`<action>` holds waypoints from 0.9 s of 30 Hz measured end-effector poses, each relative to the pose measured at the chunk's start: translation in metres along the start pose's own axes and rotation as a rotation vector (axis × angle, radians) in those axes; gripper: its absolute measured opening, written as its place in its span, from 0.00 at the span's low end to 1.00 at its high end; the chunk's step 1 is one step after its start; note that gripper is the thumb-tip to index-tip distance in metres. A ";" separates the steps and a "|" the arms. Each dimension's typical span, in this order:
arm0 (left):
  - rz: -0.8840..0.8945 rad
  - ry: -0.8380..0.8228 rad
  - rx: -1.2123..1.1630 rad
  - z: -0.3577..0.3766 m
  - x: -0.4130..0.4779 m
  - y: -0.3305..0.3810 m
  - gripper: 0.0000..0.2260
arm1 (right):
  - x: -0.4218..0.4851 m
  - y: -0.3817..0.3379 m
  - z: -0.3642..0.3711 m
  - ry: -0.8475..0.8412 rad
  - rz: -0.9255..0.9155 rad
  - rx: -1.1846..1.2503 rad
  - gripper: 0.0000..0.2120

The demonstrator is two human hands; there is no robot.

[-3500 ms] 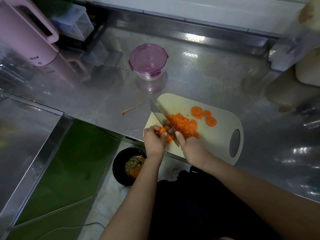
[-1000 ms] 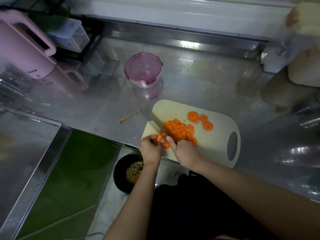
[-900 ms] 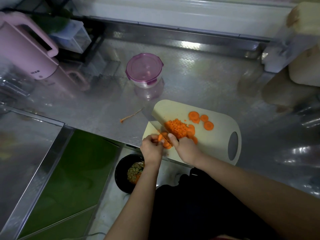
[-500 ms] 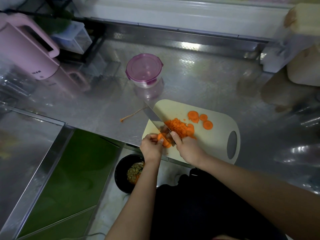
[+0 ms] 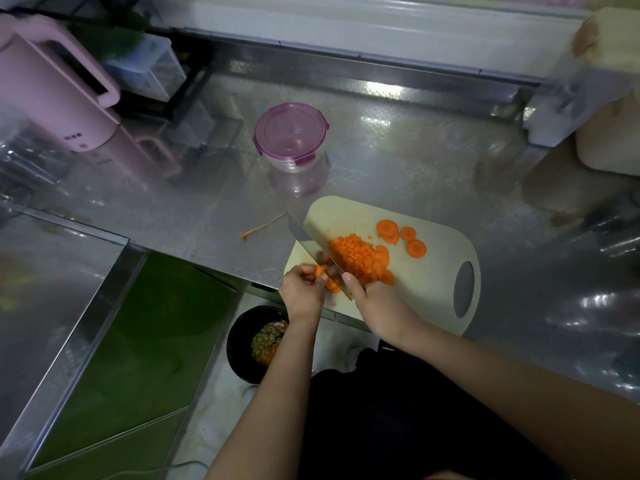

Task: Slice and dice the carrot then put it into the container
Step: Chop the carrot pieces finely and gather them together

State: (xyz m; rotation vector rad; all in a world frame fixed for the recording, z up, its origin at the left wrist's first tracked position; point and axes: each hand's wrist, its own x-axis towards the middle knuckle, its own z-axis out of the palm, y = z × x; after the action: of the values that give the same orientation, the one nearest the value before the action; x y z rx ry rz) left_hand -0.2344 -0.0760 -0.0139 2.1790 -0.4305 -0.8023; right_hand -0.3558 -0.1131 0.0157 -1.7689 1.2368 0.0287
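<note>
Your right hand (image 5: 375, 306) grips the knife (image 5: 310, 239); your left hand (image 5: 301, 292) pinches the carrot slices (image 5: 330, 285). Tuck those fingers (image 5: 304, 271) back and chop straight down.

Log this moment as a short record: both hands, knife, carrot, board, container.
left hand: pinches carrot pieces at the board's near edge
right hand: grips knife, blade between the left fingers and the heap
diced carrot: heap mid-board, right of the blade
carrot slices: a few rounds beyond the heap, not yet diced
cutting board: flat on the steel counter
container: lid on, behind the board, apart from it
</note>
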 end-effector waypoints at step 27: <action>0.013 0.000 0.057 -0.002 -0.001 0.001 0.04 | 0.003 -0.020 0.006 -0.040 0.089 -0.177 0.28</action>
State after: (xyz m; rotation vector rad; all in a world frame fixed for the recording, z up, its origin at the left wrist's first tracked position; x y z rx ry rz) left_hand -0.2340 -0.0750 -0.0121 2.2261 -0.4725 -0.7922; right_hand -0.3368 -0.1105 0.0239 -1.8532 1.3167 0.2307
